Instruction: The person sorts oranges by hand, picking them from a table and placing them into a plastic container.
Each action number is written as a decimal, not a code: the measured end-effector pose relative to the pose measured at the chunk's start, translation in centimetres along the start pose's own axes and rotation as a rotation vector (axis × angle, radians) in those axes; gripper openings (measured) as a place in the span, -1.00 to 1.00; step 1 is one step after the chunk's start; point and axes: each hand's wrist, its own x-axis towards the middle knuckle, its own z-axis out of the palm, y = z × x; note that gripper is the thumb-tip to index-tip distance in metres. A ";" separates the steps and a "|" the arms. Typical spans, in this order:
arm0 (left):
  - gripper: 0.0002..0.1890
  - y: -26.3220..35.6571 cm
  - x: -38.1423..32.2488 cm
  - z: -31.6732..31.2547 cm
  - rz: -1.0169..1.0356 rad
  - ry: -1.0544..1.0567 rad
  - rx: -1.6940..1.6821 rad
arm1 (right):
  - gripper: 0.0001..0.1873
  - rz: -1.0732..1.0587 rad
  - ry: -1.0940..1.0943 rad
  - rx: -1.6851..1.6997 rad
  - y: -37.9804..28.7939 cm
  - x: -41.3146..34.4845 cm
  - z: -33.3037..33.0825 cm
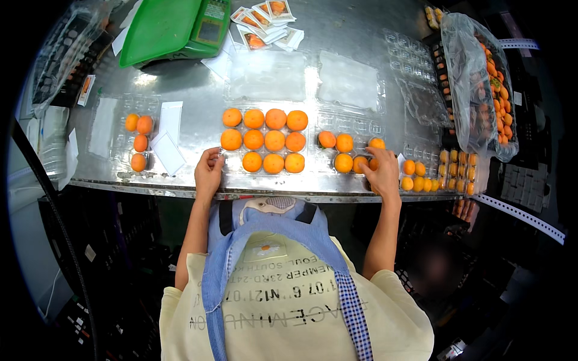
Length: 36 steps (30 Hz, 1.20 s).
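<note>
Several orange persimmons point(274, 141) sit in rows in a clear plastic tray point(232, 161) before me; its near left pocket holds no fruit. My left hand point(209, 170) is at the tray's near left edge, fingers curled; whether it grips the edge I cannot tell. To the right, my right hand point(381, 169) reaches down over a second clear tray point(356, 124) with fewer persimmons point(344, 142). Its fingers are among the fruits at that tray's right end, partly hiding them; whether they hold one I cannot tell. Behind both trays lie their clear lids point(266, 74).
A green weighing scale point(158, 29) and a pile of picture cards point(264, 22) stand at the back. Four-pocket fruit tray point(141, 143) and white cards point(168, 152) lie left. Right are smaller fruit packs point(417, 176) and a plastic-lined crate of fruit point(499, 99).
</note>
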 end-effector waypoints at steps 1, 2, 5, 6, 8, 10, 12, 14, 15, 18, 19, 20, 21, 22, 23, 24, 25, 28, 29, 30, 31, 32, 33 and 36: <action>-0.73 -0.1 0.0 0.1 -0.008 -0.002 0.004 | -0.60 -0.008 -0.002 -0.007 -0.4 -0.2 -0.1; -0.73 -0.2 0.1 0.1 -0.016 -0.004 0.008 | -0.60 -0.017 -0.004 -0.013 -0.7 -0.3 -0.1; -0.73 -0.4 0.3 0.2 -0.030 -0.012 0.010 | -0.59 -0.064 -0.018 0.047 -1.5 -0.4 0.6; -0.73 -0.5 0.3 0.1 -0.033 -0.007 0.010 | -0.56 -0.097 -0.010 0.038 -1.9 -0.4 1.1; -0.72 -0.9 0.3 0.1 -0.034 -0.009 -0.006 | -0.54 -0.067 -0.025 -0.028 -2.3 -0.5 1.5; -0.72 -0.9 0.4 0.1 -0.033 -0.015 -0.014 | -0.51 -0.051 -0.043 -0.079 -2.8 -0.6 1.4; -0.72 -0.7 0.4 0.0 -0.029 -0.023 -0.011 | -0.48 -0.050 -0.064 -0.110 -3.2 -0.7 1.3; -0.72 -0.7 0.4 0.0 -0.031 -0.023 -0.010 | -0.46 -0.039 -0.058 -0.118 -3.3 -0.9 1.9; -0.72 -0.7 0.4 0.0 -0.033 -0.024 -0.010 | -0.45 -0.033 -0.055 -0.123 -3.2 -1.0 2.3; -0.72 -0.7 0.4 -0.1 -0.034 -0.022 0.000 | -0.48 -0.048 -0.020 -0.104 -3.2 -1.1 2.7; -0.72 -0.8 0.4 -0.1 -0.035 -0.023 -0.003 | -0.50 -0.050 -0.019 -0.076 -3.2 -1.1 2.8; -0.72 -1.0 0.4 -0.2 -0.036 -0.023 -0.007 | -0.51 -0.053 -0.019 -0.048 -3.2 -1.0 2.8; -0.72 -0.9 0.4 -0.2 -0.036 -0.023 -0.011 | -0.53 -0.056 -0.017 -0.020 -3.1 -0.9 2.8; -0.73 -0.9 0.4 -0.2 -0.032 -0.024 -0.013 | -0.53 -0.046 0.005 0.024 -3.0 -0.9 2.6; -0.73 -0.7 0.4 0.0 -0.027 -0.025 -0.015 | -0.54 -0.037 0.027 0.069 -2.8 -1.1 2.4; -0.73 -0.5 0.3 0.0 -0.022 -0.026 -0.016 | -0.55 -0.026 0.049 0.114 -2.6 -1.3 2.2; -0.74 -0.4 0.3 0.0 -0.025 -0.027 -0.018 | -0.53 0.011 0.058 0.266 -2.2 -1.3 2.3; -0.75 -0.3 0.2 0.0 -0.023 -0.026 -0.014 | -0.50 0.151 0.034 0.791 -1.6 -1.5 2.7; -0.75 -0.4 0.2 0.0 -0.016 -0.018 -0.006 | -0.49 0.212 -0.009 1.017 -1.8 -1.4 2.9; -0.76 -0.4 0.2 0.0 -0.009 -0.012 0.002 | -0.47 0.275 -0.053 1.243 -2.2 -1.4 3.0; -0.76 -0.6 0.3 -0.1 -0.011 -0.012 -0.009 | -0.47 0.292 -0.077 1.429 -3.2 -1.3 2.9; -0.76 -0.8 0.3 -0.1 -0.014 -0.011 -0.021 | -0.46 0.307 -0.102 1.616 -4.5 -1.1 2.6; -0.76 -0.8 0.3 -0.1 -0.014 -0.010 -0.032 | -0.46 0.321 -0.127 1.803 -5.6 -0.9 2.6; -0.75 -0.8 0.3 0.0 -0.019 -0.013 -0.014 | -0.49 0.437 -0.188 2.032 -7.2 -0.9 4.1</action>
